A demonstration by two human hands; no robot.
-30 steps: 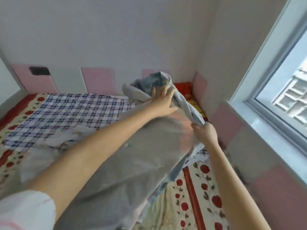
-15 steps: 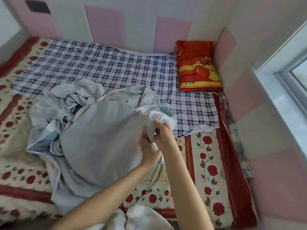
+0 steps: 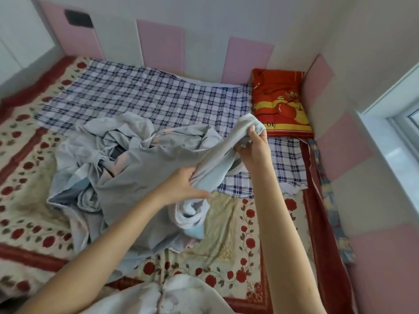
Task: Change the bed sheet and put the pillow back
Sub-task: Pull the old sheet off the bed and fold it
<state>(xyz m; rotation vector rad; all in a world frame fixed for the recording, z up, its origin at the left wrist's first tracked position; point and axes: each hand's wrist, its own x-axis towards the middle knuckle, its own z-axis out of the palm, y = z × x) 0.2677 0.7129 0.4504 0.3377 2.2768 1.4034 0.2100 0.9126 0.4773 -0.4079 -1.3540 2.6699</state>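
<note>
A: Where is the grey bed sheet (image 3: pixel 127 177)?

B: Crumpled in a heap in the middle of the bed. Its far part lies on the blue checked sheet (image 3: pixel 145 100) and its near part on the rose-patterned blanket (image 3: pixel 238 223).

A: And the hands?

B: The left hand (image 3: pixel 183 186) has its fingers curled round a bunched fold at the heap's right edge. The right hand (image 3: pixel 254 143), farther and to the right, pinches a raised corner. A band of the sheet runs between them.

A: The pillow?

B: The red and orange pillow (image 3: pixel 281 105) lies flat in the far right corner, just beyond the right hand, against the pink wall panels (image 3: pixel 161 48).

A: Anything else?

B: A white window sill (image 3: pixel 390 141) on the right, and a black wall plate (image 3: pixel 78 18) at the far left.
</note>
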